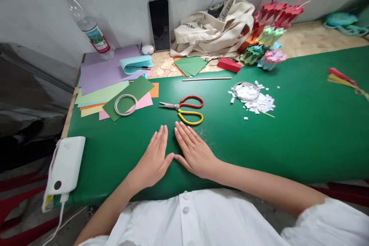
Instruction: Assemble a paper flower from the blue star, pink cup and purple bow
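Both hands rest flat on the green table cover (248, 146) near its front edge, thumbs about touching. My left hand (155, 157) has its fingers stretched out and holds nothing. Palm down beside it lies my right hand (194, 152), also holding nothing, its fingertips just below a pair of scissors (184, 107). The scissors have one red and one yellow handle, and their blades point left. Up and left of my left hand, a roll of tape (115, 105) sits on a dark green paper sheet (142, 86), over other coloured sheets.
White paper scraps (263, 103) surround another tape roll (235, 91) on the right. A thin stick (206, 79) lies behind the scissors. Along the wall stand a bottle (96, 38), a phone (160, 25), a cloth bag (213, 32) and folded paper pieces (271, 36). A power bank (67, 165) is at left.
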A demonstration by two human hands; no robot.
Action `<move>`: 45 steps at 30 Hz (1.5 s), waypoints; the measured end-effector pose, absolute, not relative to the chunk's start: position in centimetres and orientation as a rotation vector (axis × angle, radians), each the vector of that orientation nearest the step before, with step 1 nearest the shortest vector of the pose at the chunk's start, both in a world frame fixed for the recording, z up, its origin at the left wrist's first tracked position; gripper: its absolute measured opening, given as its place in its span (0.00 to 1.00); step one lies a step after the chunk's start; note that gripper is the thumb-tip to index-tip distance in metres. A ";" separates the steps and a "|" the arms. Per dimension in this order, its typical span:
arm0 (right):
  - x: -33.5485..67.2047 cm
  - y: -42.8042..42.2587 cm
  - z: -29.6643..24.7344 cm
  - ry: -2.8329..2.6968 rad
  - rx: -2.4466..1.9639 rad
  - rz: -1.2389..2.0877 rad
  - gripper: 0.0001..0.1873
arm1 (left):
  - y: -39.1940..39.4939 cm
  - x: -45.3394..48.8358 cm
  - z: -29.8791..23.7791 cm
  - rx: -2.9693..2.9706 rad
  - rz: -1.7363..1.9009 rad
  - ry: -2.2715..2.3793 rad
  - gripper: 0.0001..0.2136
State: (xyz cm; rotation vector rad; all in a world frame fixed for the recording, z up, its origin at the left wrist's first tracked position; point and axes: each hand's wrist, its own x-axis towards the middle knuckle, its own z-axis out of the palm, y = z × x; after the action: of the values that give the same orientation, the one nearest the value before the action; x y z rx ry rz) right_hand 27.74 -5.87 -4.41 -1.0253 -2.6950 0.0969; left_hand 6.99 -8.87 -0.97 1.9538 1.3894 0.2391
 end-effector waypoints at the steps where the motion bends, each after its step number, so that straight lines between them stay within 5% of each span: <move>1: 27.3 -5.8 -4.4 -2.669 -1.070 0.105 0.41 | -9.0 6.9 -1.0 1.861 0.336 1.361 0.32; 9: 23.8 -4.1 -4.3 -2.735 -0.787 0.264 0.39 | -8.0 4.5 -1.8 1.226 1.059 1.409 0.25; 27: 34.6 -7.8 -4.1 -2.757 -1.269 -0.092 0.38 | -7.1 3.4 -1.0 1.976 0.659 1.830 0.21; 37: 40.7 -0.4 -4.7 -2.452 -1.684 -0.219 0.31 | -3.0 -1.3 -0.7 2.179 0.296 2.242 0.27; 41: 39.4 -0.3 -3.3 -2.375 -1.460 -0.196 0.31 | -1.2 -3.4 -1.7 2.114 0.273 2.235 0.29; 45: 36.4 -3.4 -2.2 -2.640 -0.685 0.170 0.34 | -0.3 -4.5 -2.7 2.129 0.411 2.179 0.27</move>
State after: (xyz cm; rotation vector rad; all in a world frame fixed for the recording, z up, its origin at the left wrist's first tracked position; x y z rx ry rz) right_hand 36.42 -3.43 -2.15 -0.6850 -2.6397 0.1703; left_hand -4.54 -0.35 -2.74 2.1291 2.1792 0.4110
